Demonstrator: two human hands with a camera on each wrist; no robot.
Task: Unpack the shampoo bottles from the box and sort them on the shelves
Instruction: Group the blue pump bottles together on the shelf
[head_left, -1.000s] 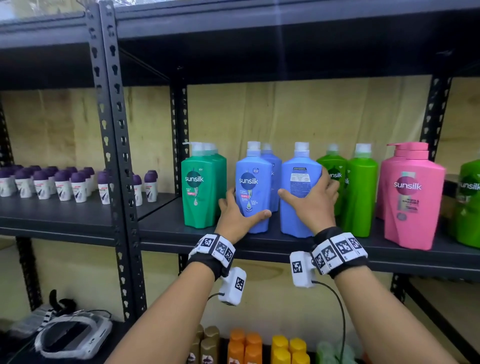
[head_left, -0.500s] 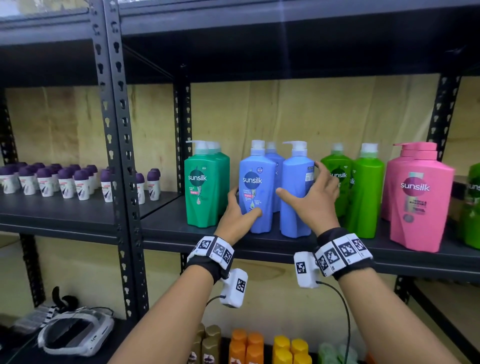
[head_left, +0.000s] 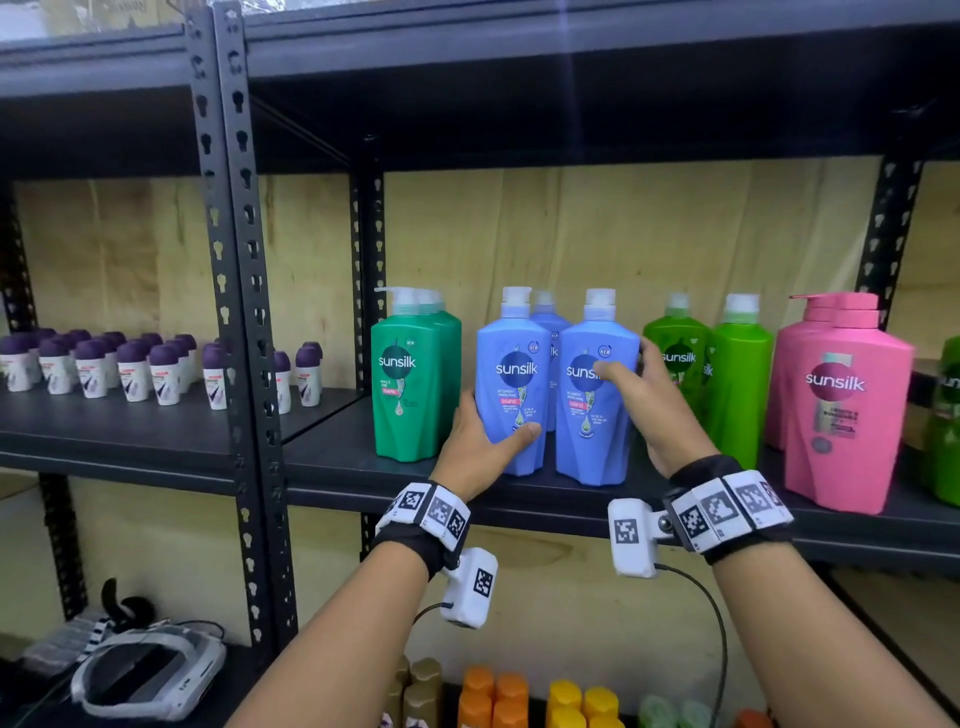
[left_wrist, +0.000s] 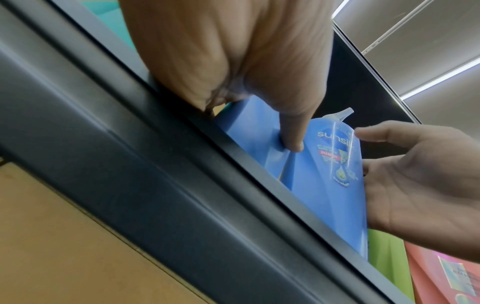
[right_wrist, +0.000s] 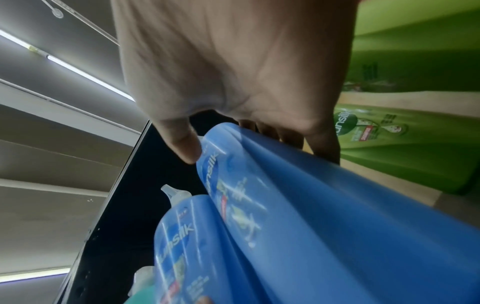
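Two blue Sunsilk shampoo bottles stand side by side at the front of the dark shelf (head_left: 332, 457), with a third behind them. My left hand (head_left: 488, 441) grips the left blue bottle (head_left: 511, 374) low down, thumb across its front; this thumb (left_wrist: 293, 142) also shows in the left wrist view. My right hand (head_left: 639, 395) holds the right blue bottle (head_left: 592, 415), thumb on the label and fingers round its right side. In the right wrist view the right thumb (right_wrist: 187, 148) presses that bottle (right_wrist: 311, 205). Both labels face outward.
Dark green bottles (head_left: 410, 384) stand left of the blue ones, light green bottles (head_left: 737, 374) and pink bottles (head_left: 841, 410) to the right. Small purple-capped bottles (head_left: 130, 369) fill the left shelf beyond a steel post (head_left: 234, 312). Orange and yellow bottles (head_left: 498, 696) sit on the shelf below.
The right blue bottle has been turned by my right hand from back label to front label facing out. My left hand stayed on the left blue bottle.
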